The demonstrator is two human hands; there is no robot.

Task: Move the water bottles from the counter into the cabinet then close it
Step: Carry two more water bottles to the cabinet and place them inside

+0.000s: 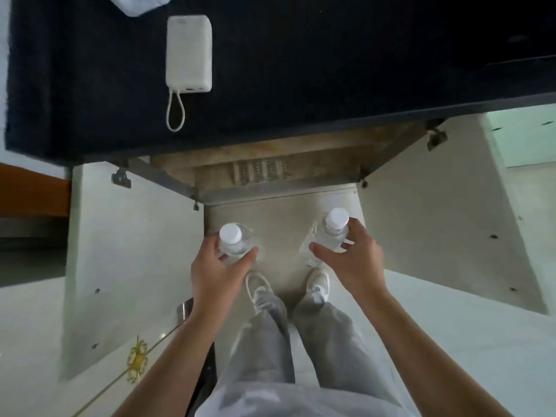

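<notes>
Left bottle [231, 243] and right bottle [331, 233]: clear plastic, white caps, both upright, off the counter [301, 70] and held in the air over the floor, in front of the cabinet [270, 159].

Head view, surroundings: cabinet sits under the dark counter edge. Left door [126, 251] and right door [421, 230] swung wide open, one to each side of the bottles. Inside, a ribbed item [261, 173] lies on the base; type cannot be told. On the counter: white power bank [189, 54] w/ cord loop, plus a white object [132, 4] cut off at the top edge. Below the bottles: person's shoes and grey trousers [264, 341].

Hands: left hand [219, 267] grips the left bottle at the shoulder, thumb and fingers curled round it. Right hand [352, 260] grips the right bottle just under the cap, same curl. Both forearms bare, stretched fwd and down.
</notes>
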